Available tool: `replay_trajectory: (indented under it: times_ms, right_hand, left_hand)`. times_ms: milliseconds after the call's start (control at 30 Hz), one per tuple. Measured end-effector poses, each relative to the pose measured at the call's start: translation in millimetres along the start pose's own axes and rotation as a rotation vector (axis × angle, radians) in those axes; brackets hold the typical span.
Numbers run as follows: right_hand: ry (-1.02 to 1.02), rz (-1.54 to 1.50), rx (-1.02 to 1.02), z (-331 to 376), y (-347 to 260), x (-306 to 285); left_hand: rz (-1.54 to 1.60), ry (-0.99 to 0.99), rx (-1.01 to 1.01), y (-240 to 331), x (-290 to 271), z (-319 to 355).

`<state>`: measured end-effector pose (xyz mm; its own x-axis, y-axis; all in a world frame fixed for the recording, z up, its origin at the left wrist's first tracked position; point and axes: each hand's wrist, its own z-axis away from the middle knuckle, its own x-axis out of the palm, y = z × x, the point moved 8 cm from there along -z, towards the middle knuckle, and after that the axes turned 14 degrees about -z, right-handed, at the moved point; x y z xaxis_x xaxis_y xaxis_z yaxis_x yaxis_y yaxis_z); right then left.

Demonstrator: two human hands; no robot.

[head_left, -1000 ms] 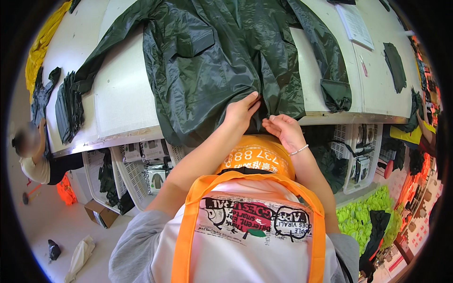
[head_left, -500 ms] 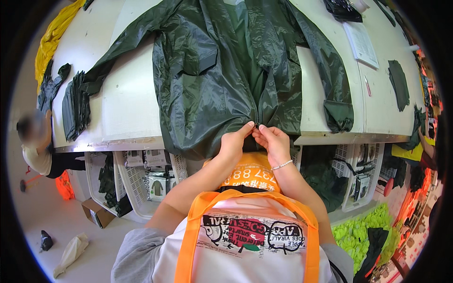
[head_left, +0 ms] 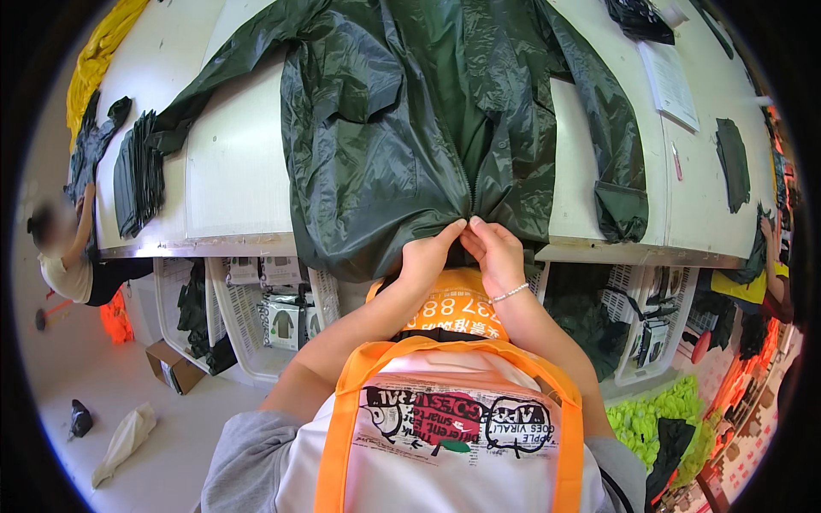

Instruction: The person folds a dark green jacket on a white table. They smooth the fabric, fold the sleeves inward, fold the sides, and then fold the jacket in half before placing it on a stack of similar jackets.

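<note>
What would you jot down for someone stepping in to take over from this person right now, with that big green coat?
Left hand: fingers pinch the bottom hem of the dark green raincoat, just left of the zipper's lower end.
Right hand: fingers pinch the hem on the other side of the zipper, almost touching the left hand.
Raincoat: spread front-up on the white table, sleeves out to both sides, hem hanging over the near edge.
Done: coat laid out flat, both front edges brought together at the bottom.
Left: whether the zipper is engaged cannot be told; the front looks open higher up.
</note>
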<state>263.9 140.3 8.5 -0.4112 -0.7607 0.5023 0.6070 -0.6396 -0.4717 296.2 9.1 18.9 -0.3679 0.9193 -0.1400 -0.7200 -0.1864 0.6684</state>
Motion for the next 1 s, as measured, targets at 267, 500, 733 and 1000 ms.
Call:
replay_trajectory:
  times_ms: [267, 500, 733, 1000]
  right_hand:
    - [-0.259, 0.741, -0.140, -1, -28, 24]
    - [-1.215, 2.062, -1.149, 42, -32, 125]
    - [-0.862, 2.197, -1.554, -116, -99, 251]
    - [-0.736, 2.289, -1.577, -216, -134, 337]
  left_hand:
    - [-1.030, -0.051, 0.610, 6, -3, -7]
    - [-0.407, -0.104, 0.094, -31, -30, 10]
    - [-0.192, 0.042, -0.002, -138, -45, 36]
    - [-0.119, 0.088, -0.504, -195, -29, 79]
